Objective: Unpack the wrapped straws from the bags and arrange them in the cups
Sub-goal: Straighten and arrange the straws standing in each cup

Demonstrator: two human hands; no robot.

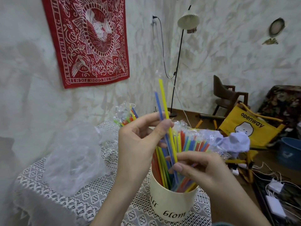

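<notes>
Head view: our left hand pinches a yellow straw and a blue straw between thumb and fingers. Our right hand pinches their lower ends just above the cup, which stands on the counter. Risk: the slick clear wrappers slip in the pinch, or the ends snag on the packed straws and tip the cup. Straws are thin, stiff, bright plastic; the cup is matte cream and cylindrical. A crinkly clear bag lies left on the lace cloth.
</notes>
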